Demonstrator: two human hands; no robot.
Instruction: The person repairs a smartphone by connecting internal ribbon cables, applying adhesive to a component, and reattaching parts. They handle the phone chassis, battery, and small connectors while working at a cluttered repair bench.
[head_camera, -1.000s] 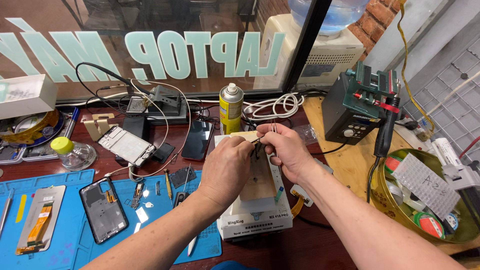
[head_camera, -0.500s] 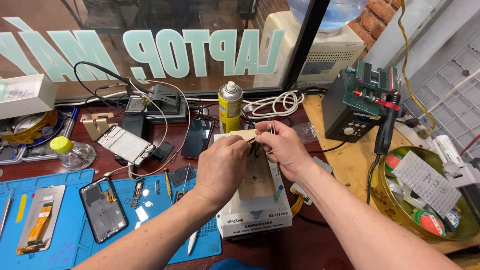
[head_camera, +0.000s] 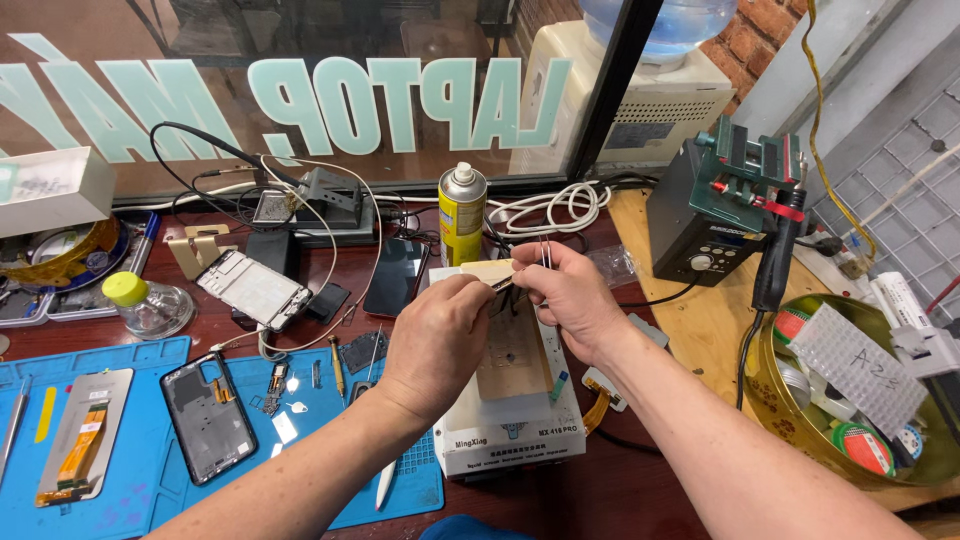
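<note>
While both hands met over the heater (head_camera: 510, 440), the left hand (head_camera: 440, 335) pinched a small part (head_camera: 500, 283) and the right hand (head_camera: 565, 290) gripped tweezers (head_camera: 545, 250); work looked midway, phones (head_camera: 205, 415) lay open.

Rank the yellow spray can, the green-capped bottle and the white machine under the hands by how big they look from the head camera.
1. White machine, nearest the camera.
2. Yellow spray can.
3. Green-capped bottle, close to the can in size, so unsure.
</note>
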